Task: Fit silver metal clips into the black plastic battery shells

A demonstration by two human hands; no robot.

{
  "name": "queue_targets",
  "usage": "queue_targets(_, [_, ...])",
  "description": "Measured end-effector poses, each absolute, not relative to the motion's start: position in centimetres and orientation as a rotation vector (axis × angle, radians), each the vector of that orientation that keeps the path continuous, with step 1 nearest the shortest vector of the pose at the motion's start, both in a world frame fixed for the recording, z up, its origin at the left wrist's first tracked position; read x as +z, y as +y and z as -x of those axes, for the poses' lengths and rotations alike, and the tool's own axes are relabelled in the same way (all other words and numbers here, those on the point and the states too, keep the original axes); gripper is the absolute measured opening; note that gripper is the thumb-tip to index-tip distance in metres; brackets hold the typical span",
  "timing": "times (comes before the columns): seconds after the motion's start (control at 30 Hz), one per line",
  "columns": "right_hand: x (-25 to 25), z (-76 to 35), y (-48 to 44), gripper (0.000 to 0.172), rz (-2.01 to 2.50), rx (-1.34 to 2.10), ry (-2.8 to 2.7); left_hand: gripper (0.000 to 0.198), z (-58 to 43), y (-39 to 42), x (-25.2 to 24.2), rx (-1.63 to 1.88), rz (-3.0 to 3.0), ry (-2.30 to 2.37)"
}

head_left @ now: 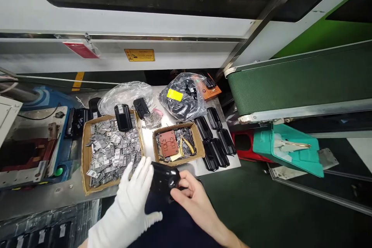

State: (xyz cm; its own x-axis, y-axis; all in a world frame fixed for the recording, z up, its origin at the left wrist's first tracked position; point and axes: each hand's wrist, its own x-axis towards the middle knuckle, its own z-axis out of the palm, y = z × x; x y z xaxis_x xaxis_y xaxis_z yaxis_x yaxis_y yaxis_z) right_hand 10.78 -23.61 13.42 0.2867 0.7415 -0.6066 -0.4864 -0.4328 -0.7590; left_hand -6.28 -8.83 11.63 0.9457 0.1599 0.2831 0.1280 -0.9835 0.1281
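Observation:
A glossy black plastic housing [164,178] is held near the front edge of the table. My bare right hand [190,193] pinches its right end between thumb and fingers. My left hand [133,193], in a white glove, has its fingers stretched and its thumb apart; the fingers lie against or just beside the housing's left end, and I cannot tell which. Beyond the left hand is a cardboard box [84,162] full of small grey metal clips [109,151]. Behind the housing, a smaller cardboard box [200,145] holds a reddish-brown block [168,143] and yellow-handled pliers [186,145].
Several black housings [219,151] lie at the table's right edge; another [123,117] rests on the clip box. Behind are a plastic bag [184,99] of black parts and clear wrap [124,95]. A conveyor [290,89] and teal bin [290,151] stand right, a blue machine [49,97] left.

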Motion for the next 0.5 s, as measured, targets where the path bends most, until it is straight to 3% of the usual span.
queue_targets(0.17, [14.0,-10.6,-23.4,0.046,1.430,1.403,-0.258,0.084,5.4,-8.2,10.1,0.466,-2.945,0.161])
queue_targets(0.33, [14.7,-10.1,-23.0,0.044,1.394,1.431,-0.288,0.050,5.5,-6.8,10.8,0.521,-2.945,0.074])
queue_targets(0.5, [10.8,-14.0,-20.0,0.051,1.545,1.264,-0.464,0.045,7.0,-5.7,11.1,0.480,-2.810,0.545])
